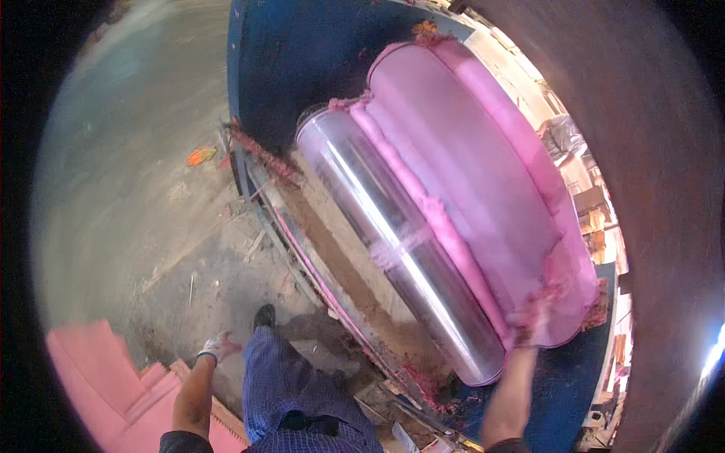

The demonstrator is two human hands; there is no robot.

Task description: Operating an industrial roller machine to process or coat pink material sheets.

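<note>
Trousers loomed nearest; my left hand hung spread, empty; my right hand's grip, blurred by the pink roll, I couldn't tell.

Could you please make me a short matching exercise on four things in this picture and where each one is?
Things
1. Shiny silver metal cylinder
2. Flat, stacked pink sheets
3. Small bright orange scrap
4. Person's right hand, blurred

Places
A. On the grey concrete floor, apart from the machine
B. At the near end of the large, soft-looking pink roll
C. Alongside that roll, on its left
D. At the picture's lower left, by the left forearm

Pairs: 1-C, 2-D, 3-A, 4-B
</note>
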